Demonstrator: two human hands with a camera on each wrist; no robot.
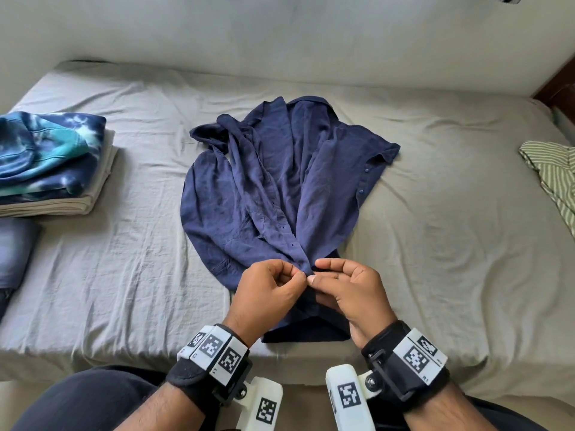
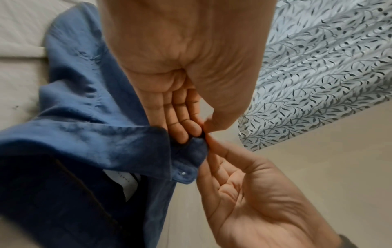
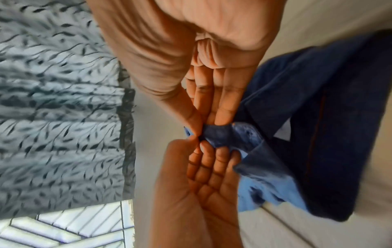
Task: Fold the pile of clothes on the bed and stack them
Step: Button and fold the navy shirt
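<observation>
A navy button-up shirt (image 1: 273, 188) lies crumpled and open-fronted in the middle of the bed, its near end lifted towards me. My left hand (image 1: 299, 275) pinches the shirt's front edge between thumb and forefinger. My right hand (image 1: 313, 272) pinches the same edge right beside it, fingertips almost touching the left's. In the left wrist view the left hand (image 2: 203, 130) and the right hand (image 2: 210, 144) meet on a small bunch of the shirt (image 2: 95, 134); a button shows below. The right wrist view has the right hand (image 3: 198, 130) nipping the shirt (image 3: 318, 134) above the left hand (image 3: 201, 144).
A folded stack (image 1: 49, 160), tie-dye garment on beige cloth, sits at the bed's left. A denim piece (image 1: 15, 253) lies below it. A green-striped garment (image 1: 550, 175) lies at the right edge. The grey sheet (image 1: 124, 244) is wrinkled. A wall runs behind the bed.
</observation>
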